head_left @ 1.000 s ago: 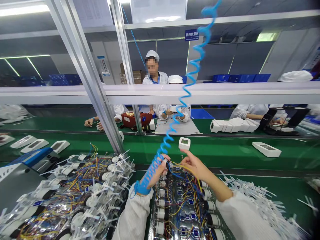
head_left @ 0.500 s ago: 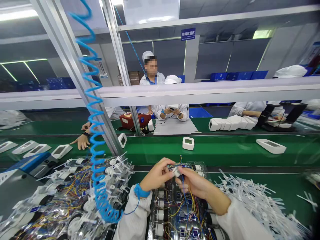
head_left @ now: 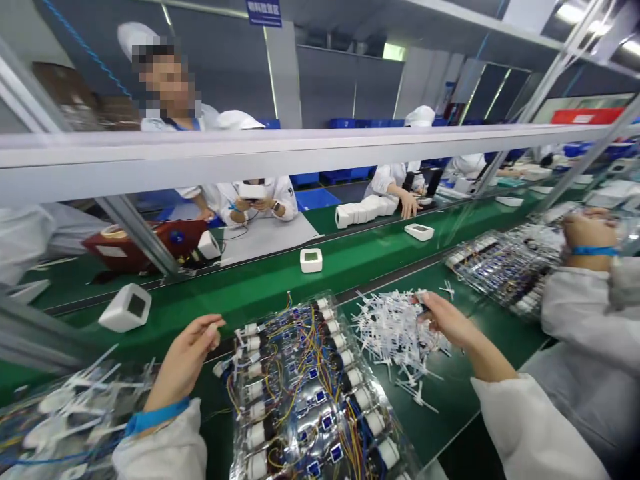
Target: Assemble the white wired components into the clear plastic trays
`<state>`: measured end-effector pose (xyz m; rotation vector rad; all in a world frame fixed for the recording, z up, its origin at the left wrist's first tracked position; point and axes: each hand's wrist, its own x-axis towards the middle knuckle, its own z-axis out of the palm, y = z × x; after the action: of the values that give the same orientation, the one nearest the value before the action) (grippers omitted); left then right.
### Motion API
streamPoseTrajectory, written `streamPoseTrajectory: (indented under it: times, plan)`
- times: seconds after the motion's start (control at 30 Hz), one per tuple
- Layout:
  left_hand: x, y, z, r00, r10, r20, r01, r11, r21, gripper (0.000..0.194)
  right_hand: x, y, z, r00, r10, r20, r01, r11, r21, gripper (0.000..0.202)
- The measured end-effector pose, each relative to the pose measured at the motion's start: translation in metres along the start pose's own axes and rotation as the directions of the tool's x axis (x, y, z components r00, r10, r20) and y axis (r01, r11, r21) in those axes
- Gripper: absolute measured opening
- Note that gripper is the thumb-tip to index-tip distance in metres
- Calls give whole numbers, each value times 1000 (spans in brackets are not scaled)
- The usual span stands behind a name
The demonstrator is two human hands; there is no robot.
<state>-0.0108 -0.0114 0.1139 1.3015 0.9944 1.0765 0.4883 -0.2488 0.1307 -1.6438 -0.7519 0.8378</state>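
Observation:
My left hand (head_left: 183,360), a blue band at its wrist, is raised beside the left edge of a clear plastic tray (head_left: 367,363). Its fingers are pinched together; what lies between them, if anything, is too small to name. Rows of white cylindrical parts (head_left: 365,400) with black ends, coloured wires and small blue boards fill the tray. Over a heap of white plastic ties (head_left: 383,327), right of the tray, is my right hand (head_left: 450,320). Its thumb and fingers close at the heap's far edge, and whatever they grip cannot be made out.
White devices with small screens (head_left: 311,261) sit on the green conveyor (head_left: 260,280). Another person's hand (head_left: 590,240) works at a second filled tray (head_left: 500,267) on the right. More wired parts and ties (head_left: 65,420) lie at left. A metal rail (head_left: 280,160) crosses ahead.
My view has swung right. Both hands were together on a small white part with wires above the tray; now they are apart, the right one over the ties, the left one beside the tray.

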Motion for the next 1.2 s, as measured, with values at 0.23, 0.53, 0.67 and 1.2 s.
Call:
streamPoseTrajectory:
  times: [0.23, 0.53, 0.67, 1.2]
  plan:
    - [22, -44, -8, 990, -98, -98, 125, 938, 325, 70, -8, 22, 25, 995, 22, 97, -20, 1000, -22, 39]
    - [18, -46, -13, 991, -53, -124, 95, 928, 359, 71, -25, -2, 20, 991, -16, 135, 17, 1000, -6, 50]
    - [14, -33, -11, 994, -1, -110, 41, 933, 358, 67, -42, -32, 6, 983, -102, 153, 96, 994, 43, 46]
    - [-43, 15, 84, 878, -18, 479, -57, 989, 140, 55, -32, -63, 265, 601, -507, 618, -2, 772, 635, 64]
